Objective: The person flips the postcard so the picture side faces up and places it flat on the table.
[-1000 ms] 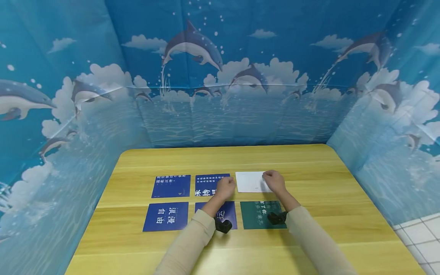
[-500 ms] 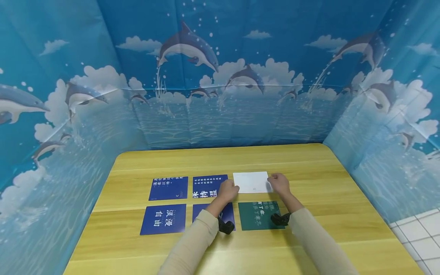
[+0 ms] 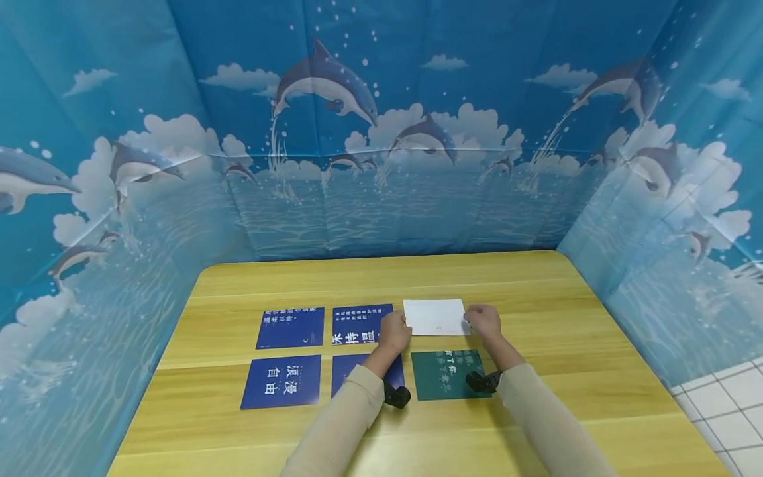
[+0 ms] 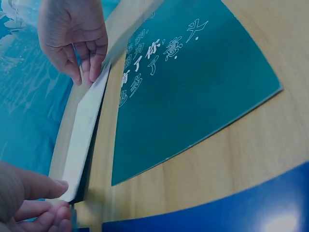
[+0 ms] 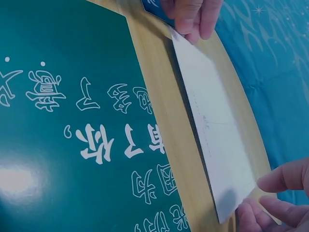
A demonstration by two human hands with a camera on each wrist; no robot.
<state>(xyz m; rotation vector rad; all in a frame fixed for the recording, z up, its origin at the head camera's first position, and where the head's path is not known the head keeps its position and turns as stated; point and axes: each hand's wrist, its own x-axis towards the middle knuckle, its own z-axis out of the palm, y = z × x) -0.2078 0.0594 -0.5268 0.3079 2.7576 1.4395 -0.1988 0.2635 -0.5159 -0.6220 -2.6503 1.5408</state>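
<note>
A white card (image 3: pixel 436 317) with small faint print lies sideways between my hands at the back row. My left hand (image 3: pixel 395 332) pinches its left end between thumb and fingers, seen close up in the left wrist view, where the thumb (image 4: pixel 50 186) lies on the card's corner. At the other end my right hand (image 3: pixel 484 321) pinches the right edge; in the right wrist view its fingers (image 5: pixel 285 179) meet the card's corner. A dark shadow runs along the near long edge of the card. In front of it is a green card (image 3: pixel 450 376) with white lettering.
Several blue cards with white writing lie left of the white one: one at back left (image 3: pixel 290 328), one at front left (image 3: pixel 281 382), one partly behind my left hand (image 3: pixel 354 324), another under my left forearm (image 3: pixel 352 368). A dolphin-print curtain (image 3: pixel 381 199) surrounds the wooden table (image 3: pixel 381 281).
My left hand has shifted from over the blue card's corner to the white card's left end and now pinches it. The right hand stays at the right edge. The head view has tilted slightly.
</note>
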